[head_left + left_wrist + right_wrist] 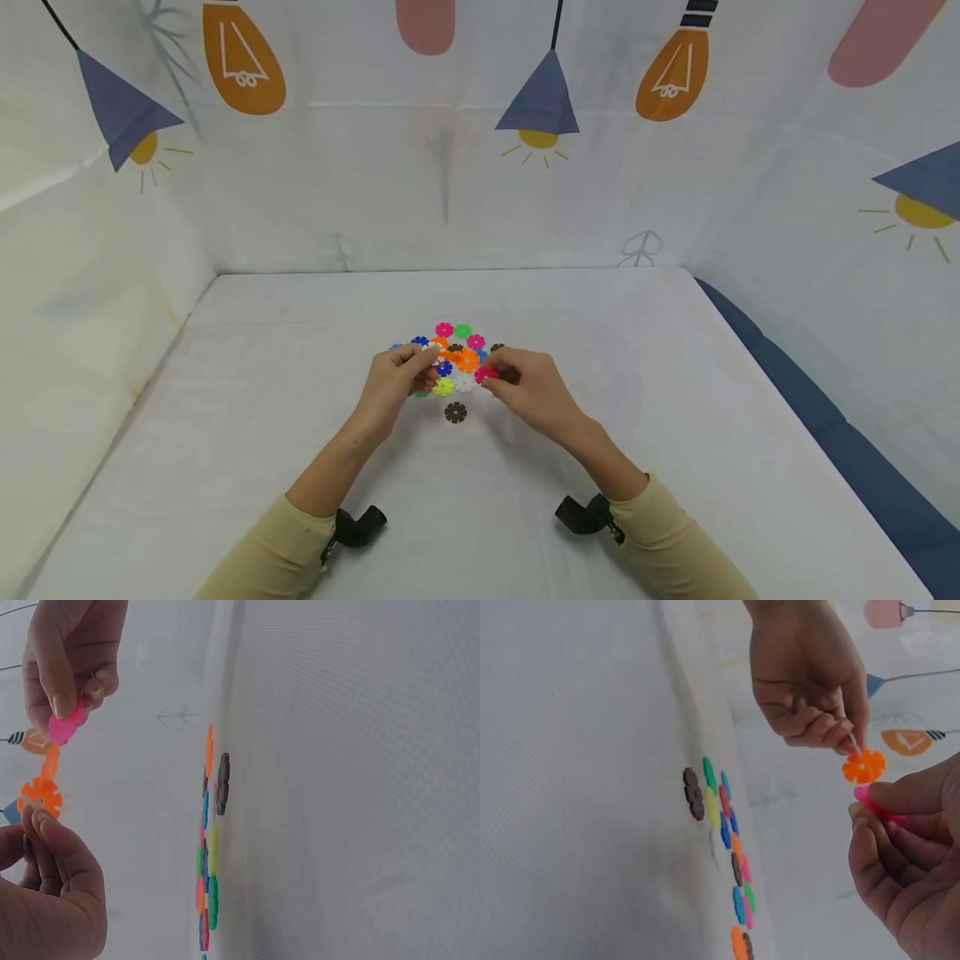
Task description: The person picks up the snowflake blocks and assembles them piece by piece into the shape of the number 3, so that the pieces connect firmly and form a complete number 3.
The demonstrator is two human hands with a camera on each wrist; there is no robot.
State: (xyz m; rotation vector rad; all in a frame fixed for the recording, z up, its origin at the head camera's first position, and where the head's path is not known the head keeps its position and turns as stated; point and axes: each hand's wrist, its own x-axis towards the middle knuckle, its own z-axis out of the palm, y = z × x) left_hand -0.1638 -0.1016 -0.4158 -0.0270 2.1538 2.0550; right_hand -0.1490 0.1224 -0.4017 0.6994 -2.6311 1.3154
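In the head view my left hand [397, 379] pinches a small joined chain of notched plastic discs. A thin white disc [854, 741] shows at its fingertips in the right wrist view, with an orange disc [864, 766] fixed to it. A second orange disc [50, 761] stands edge-on from the first in the left wrist view. My right hand [536, 390] pinches a pink disc [67, 724] between thumb and fingers, close beside the orange end of the chain. Both hands are raised above the table, over a loose group of similar discs.
Several loose discs lie flat on the white table [315, 333], among them a yellow disc [443, 387], a green disc [462, 332] and a brown disc [455, 412] nearest me. White printed fabric walls [375, 192] stand around the back and sides.
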